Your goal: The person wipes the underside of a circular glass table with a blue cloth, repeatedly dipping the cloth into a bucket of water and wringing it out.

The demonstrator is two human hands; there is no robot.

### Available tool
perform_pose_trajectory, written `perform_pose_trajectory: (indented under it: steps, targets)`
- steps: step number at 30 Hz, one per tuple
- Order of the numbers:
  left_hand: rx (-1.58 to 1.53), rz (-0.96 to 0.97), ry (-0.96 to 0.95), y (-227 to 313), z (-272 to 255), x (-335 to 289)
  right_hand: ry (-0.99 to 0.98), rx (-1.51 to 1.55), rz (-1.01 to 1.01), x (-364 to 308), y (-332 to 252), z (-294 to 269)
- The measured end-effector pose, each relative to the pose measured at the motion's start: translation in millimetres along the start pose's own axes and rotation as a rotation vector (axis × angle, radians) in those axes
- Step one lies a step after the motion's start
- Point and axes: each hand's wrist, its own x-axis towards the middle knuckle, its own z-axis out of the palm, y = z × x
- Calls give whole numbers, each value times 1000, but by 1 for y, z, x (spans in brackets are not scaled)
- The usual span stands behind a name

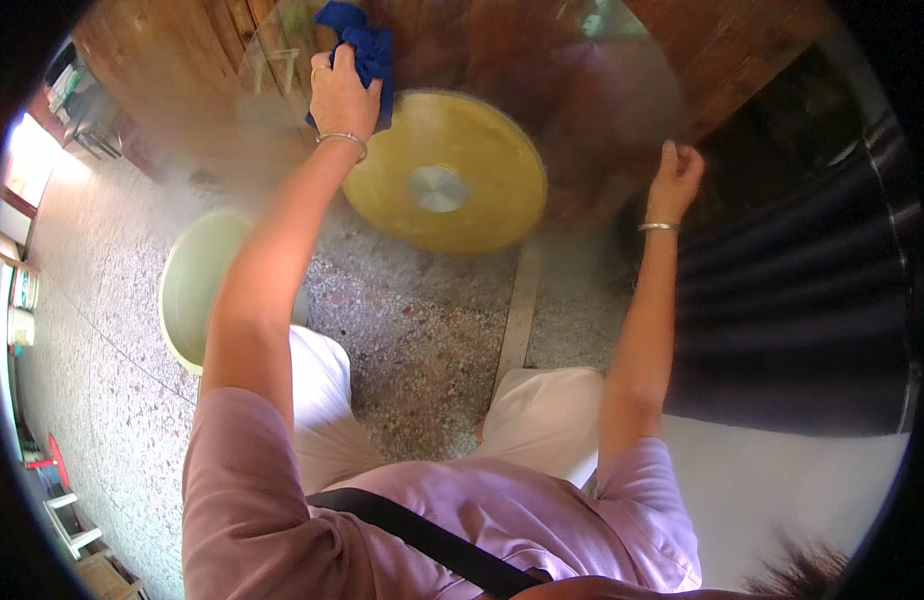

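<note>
- Gripping a blue cloth (378, 48) in our left hand (344, 100), we stretch that arm out to the upper left part of a clear round glass (607, 125).
- Our left fingers are bent and gathered on the cloth, closed on its folds rather than spread; the bunched fabric shows past them above and to the side, probably so that a soft pad lies between hand and glass.
- Our right hand (674, 182) is at the glass's right edge, well apart from the left one, likely to steady the pane from the opposite side.
- Our right fingers are curled, with little gap showing between them; the rim is so faint there that we cannot tell whether they pinch it or merely rest beside it.
- Between our hands and nearer to us, a gold disc (507, 165) with a silver centre (441, 190) shows at the glass; it looks like a supporting base, though we cannot tell which face it sits on.
- Beyond the glass we see brown wood (167, 55), and below, the speckled floor (412, 340).
- Near our left knee stands a pale green bucket (185, 300), perhaps placed there to be within easy reach.
- Dark folded fabric (792, 320) lies beside our right forearm.
</note>
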Motion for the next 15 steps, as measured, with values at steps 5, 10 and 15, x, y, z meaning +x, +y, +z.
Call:
perform_pose_trajectory:
  steps: [5,10,15]
  targets:
    - [-112,-119,44,11,8,-4,-9,-70,-22,11,6,-6]
    - [-140,-131,-4,13,4,-4,177,-750,-626,3,-43,-25]
    - [-135,-154,-49,1,3,-8,-140,360,-833,-22,-241,-47]
